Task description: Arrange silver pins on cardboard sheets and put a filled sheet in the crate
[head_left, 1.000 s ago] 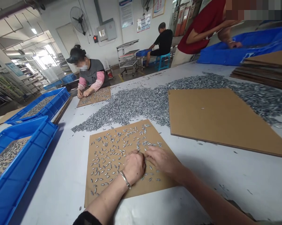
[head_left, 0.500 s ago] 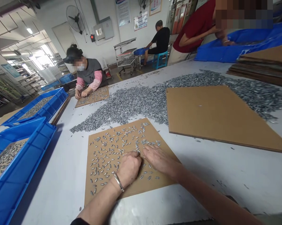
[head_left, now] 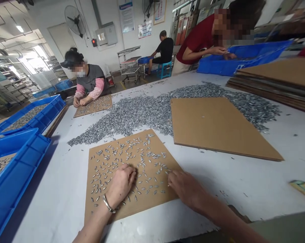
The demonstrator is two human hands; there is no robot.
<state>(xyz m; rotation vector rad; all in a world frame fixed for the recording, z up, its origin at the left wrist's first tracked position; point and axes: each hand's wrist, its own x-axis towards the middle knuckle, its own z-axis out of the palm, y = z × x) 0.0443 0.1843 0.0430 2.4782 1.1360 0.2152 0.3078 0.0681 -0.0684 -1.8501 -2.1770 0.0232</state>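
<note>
A brown cardboard sheet [head_left: 152,199] lies on the white table, with many small silvery pieces [head_left: 99,187] scattered over it. My left hand [head_left: 120,184], with a bangle at the wrist, rests over the sheet's middle, fingers curled together; whatever they pinch is hidden. At the sheet's right edge is my right hand [head_left: 184,185], its fingers bent and pressed together, near several pieces; anything in it is too small to make out. Behind the sheet spreads a big heap of the same pieces [head_left: 132,114].
Another cardboard sheet [head_left: 213,128] lies to the right, before a cardboard stack [head_left: 276,77]. Blue trays [head_left: 20,168] stand at the left. Across the table, one person handles pieces on cardboard [head_left: 96,104]; another leans over a blue bin [head_left: 213,65]. A third sits behind.
My hands have moved apart: the left one to the left, the right one toward the sheet's right edge. The whole view has shifted, showing more of the table's right side.
</note>
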